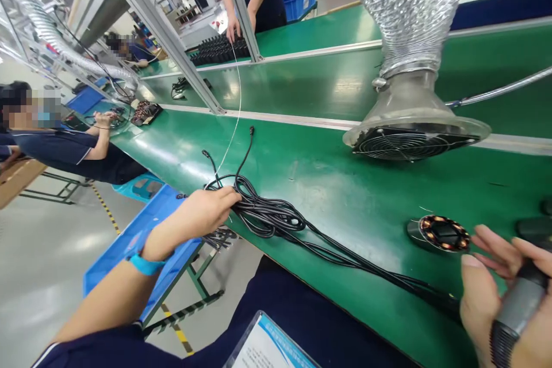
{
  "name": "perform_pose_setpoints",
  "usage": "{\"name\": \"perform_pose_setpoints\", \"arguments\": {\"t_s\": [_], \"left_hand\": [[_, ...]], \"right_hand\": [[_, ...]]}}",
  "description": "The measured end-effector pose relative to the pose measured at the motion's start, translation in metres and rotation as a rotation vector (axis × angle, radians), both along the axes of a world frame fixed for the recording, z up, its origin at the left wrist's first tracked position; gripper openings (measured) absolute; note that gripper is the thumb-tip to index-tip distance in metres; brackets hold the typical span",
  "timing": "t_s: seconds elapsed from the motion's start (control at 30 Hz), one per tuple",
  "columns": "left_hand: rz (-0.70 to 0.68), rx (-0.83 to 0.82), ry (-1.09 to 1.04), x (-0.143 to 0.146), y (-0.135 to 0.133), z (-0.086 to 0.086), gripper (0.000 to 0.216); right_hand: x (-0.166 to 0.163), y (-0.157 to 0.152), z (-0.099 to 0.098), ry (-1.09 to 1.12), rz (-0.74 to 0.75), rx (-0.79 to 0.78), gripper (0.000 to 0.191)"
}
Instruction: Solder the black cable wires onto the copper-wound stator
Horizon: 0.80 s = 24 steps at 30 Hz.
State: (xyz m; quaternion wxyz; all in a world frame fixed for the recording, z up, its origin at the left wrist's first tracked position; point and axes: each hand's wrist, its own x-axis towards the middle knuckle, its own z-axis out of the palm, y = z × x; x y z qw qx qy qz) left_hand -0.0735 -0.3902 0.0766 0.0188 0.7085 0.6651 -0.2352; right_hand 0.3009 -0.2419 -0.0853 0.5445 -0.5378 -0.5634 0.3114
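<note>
My left hand point(206, 211) reaches out over the edge of the green bench point(328, 184) and grips a bundle of black cables point(271, 215) lying there. The cables run right along the bench toward my right hand point(495, 287). My right hand is closed around a dark grey tool handle with a ribbed grip point(515, 310) at the lower right corner. A round copper-wound coil part point(444, 233) lies on the bench just left of my right fingers. A blue band sits on my left wrist.
A fume extractor hood point(414, 126) on a silver flexible duct hangs low over the bench. A blue tray point(142, 236) sits on a stand below my left arm. A seated person works at the left, and another stands at the far bench behind black parts point(218, 49).
</note>
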Motion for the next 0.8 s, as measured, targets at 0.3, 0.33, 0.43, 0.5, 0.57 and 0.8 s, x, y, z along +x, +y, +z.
{"name": "perform_pose_setpoints", "arguments": {"t_s": [0.3,0.33,0.43,0.5,0.57,0.8], "left_hand": [[0.065,0.155,0.276,-0.014,0.099,0.027,0.042],[0.045,0.151,0.256,-0.004,0.111,0.019,0.043],[-0.173,0.025,0.026,0.040,0.133,-0.012,0.037],[-0.407,-0.112,-0.176,0.076,0.139,-0.032,0.040],[-0.602,-0.232,-0.290,0.109,0.140,-0.049,0.052],[-0.815,-0.319,-0.338,0.142,0.137,-0.066,0.015]], "right_hand": [[-0.004,0.000,0.005,-0.083,-0.048,0.071,0.050],[-0.005,-0.002,0.007,-0.090,-0.056,0.061,0.049],[-0.008,-0.005,0.010,-0.107,-0.062,0.071,0.045],[-0.009,-0.005,0.011,-0.113,-0.069,0.138,0.041],[-0.009,-0.004,0.012,-0.106,-0.087,0.206,0.037],[0.010,-0.019,0.033,-0.199,-0.177,0.264,0.032]]}}
